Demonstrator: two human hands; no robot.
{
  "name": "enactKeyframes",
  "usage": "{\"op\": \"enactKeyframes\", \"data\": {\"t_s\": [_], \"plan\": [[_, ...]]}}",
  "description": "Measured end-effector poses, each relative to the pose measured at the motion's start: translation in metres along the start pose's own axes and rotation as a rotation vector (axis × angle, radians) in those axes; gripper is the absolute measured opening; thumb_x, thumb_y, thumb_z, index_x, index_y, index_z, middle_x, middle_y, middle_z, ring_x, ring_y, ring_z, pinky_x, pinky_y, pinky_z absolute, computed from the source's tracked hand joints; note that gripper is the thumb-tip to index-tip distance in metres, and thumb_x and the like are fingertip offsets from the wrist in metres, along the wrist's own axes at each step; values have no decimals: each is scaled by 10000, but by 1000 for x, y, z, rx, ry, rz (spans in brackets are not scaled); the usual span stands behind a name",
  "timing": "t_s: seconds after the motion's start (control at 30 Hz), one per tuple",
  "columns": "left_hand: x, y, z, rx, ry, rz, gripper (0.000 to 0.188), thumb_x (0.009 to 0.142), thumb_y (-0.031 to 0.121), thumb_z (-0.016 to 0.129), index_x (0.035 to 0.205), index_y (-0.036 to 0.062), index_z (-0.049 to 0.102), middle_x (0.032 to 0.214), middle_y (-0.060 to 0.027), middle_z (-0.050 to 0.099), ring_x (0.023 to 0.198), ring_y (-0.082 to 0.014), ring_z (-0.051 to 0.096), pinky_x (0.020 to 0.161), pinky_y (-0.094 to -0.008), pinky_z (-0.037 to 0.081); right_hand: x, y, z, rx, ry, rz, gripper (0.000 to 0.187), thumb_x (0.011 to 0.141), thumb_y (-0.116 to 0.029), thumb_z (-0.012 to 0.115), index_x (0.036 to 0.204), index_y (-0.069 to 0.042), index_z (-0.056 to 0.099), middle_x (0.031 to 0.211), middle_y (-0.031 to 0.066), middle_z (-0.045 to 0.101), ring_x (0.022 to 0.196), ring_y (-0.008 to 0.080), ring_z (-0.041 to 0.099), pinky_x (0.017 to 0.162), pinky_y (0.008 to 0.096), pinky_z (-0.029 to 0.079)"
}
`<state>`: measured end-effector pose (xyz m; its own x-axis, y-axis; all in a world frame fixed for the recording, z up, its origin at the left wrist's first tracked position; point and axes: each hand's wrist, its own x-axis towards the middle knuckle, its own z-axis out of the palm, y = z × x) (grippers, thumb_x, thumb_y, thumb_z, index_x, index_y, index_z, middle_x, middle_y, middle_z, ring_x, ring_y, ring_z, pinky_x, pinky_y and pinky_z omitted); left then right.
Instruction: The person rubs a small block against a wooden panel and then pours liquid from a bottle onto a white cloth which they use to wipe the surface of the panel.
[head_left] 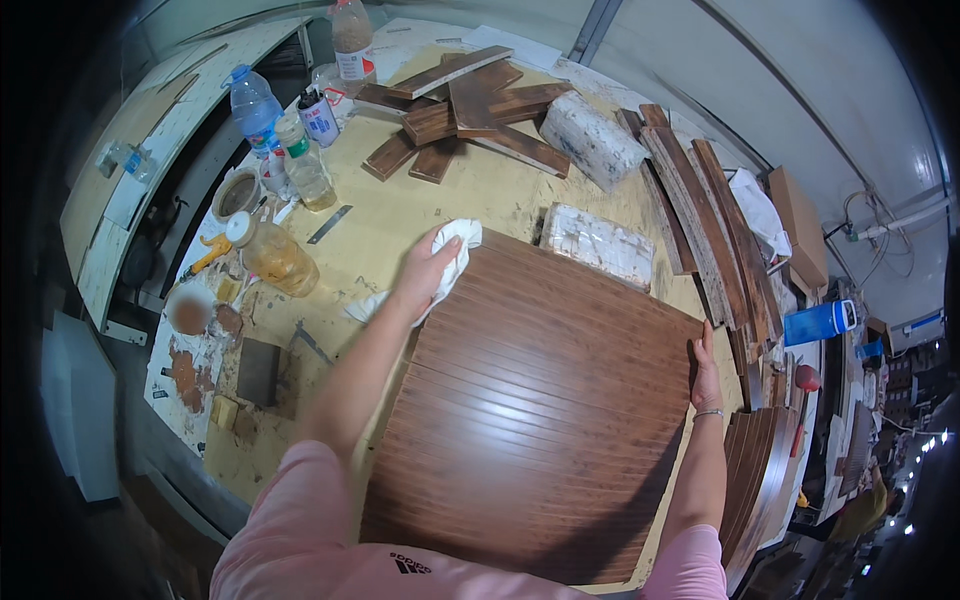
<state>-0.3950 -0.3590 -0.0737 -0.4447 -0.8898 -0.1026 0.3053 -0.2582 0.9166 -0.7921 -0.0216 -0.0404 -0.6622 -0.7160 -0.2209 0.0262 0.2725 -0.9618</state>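
Note:
A large brown wood-grain panel (530, 370) with parallel grooves and a glossy sheen fills the middle of the view in front of me. My left hand (422, 275) is closed on a bunched white cloth (460, 250) at the panel's far left corner. A loose end of the cloth hangs past the panel's left edge. On the opposite side, my right hand (706, 372) grips the panel's right edge near its far corner. Some of its fingers are hidden. Just beyond the panel's far edge lies a white wrapped block (597, 246).
Crossed brown wood strips (470, 110) lie at the table's far side, next to a second wrapped block (592, 138). Long strips (700, 215) line the right. To the left stand plastic bottles (272, 255), a can (317, 118), a brown-filled bowl (190, 308) and a dark block (259, 371).

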Motion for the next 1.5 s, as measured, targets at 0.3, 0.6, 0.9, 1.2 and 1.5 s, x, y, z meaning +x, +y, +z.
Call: {"op": "enactKeyframes", "data": {"t_s": [0.3, 0.6, 0.9, 1.2, 1.5], "plan": [[43, 61, 21, 378, -149, 49, 350, 954, 67, 628, 1302, 98, 644, 1237, -92, 672, 1091, -186, 646, 941, -288, 503, 26, -58, 110, -1040, 148, -510, 691, 932, -394, 611, 1435, 44, 430, 1522, 247, 401, 1424, 381, 356, 1179, 469, 271], [-204, 66, -71, 824, -587, 203, 199, 895, 15, 630, 1030, 90, 756, 1224, -71, 701, 1230, -225, 619, 1048, -362, 500, 13, -42, 170, -1328, 140, -255, 839, 966, -555, 473, 1564, -27, 215, 1641, 155, 203, 1508, 318, 203, 1227, 478, 158], [-105, 103, -52, 369, -376, -121, 379, 891, 11, 652, 1263, 74, 681, 1142, -98, 713, 894, -146, 676, 807, -278, 549, -1, -37, 175, -1361, 154, -272, 837, 964, -558, 470, 1568, -36, 218, 1642, 191, 177, 1517, 321, 180, 1222, 517, 124], [-210, 55, -74, 582, -361, -107, 348, 865, -13, 652, 1128, 193, 748, 1341, -46, 633, 1305, -229, 526, 1160, -367, 395, -327, -69, 190, -1189, -791, -349, 1068, 747, -541, 768, 1537, -14, 279, 1615, 269, 176, 1508, 406, 165, 1195, 599, 134], [-301, 94, -130, 135, -164, -298, 438, 799, -120, 572, 1220, -28, 650, 1125, -126, 687, 1005, -193, 670, 881, -325, 544, -397, 7, 191, -1299, -530, -457, 1081, 742, -596, 734, 1561, -77, 256, 1613, 271, 180, 1485, 472, 163, 1158, 634, 160]]}}
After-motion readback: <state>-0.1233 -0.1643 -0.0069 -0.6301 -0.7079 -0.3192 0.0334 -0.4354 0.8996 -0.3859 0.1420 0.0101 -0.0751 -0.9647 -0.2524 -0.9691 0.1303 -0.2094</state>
